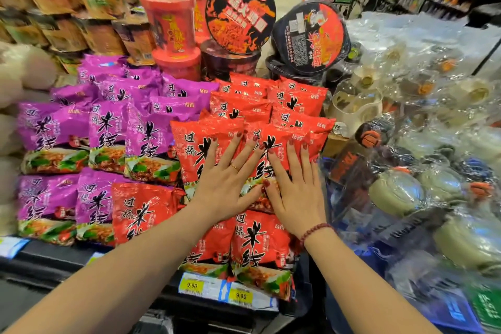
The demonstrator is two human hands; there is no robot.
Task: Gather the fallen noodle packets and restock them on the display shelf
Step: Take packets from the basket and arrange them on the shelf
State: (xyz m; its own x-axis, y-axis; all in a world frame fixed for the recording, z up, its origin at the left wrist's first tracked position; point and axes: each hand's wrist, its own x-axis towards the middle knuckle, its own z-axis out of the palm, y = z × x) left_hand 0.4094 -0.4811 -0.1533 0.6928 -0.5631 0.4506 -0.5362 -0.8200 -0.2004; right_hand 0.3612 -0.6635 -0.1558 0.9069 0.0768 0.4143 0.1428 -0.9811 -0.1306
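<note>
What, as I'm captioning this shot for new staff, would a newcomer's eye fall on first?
Two bare hands, the left hand and the right hand, press flat side by side on the red packets in the middle of the view. Left of them lies a bank of purple packets. Above stands a round black bowl with flame print, propped on edge.

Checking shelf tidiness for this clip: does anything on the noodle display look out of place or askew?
One red packet sits in the lower row below purple packets, outside the red stack. Above, a black bowl stands tilted on edge.
</note>
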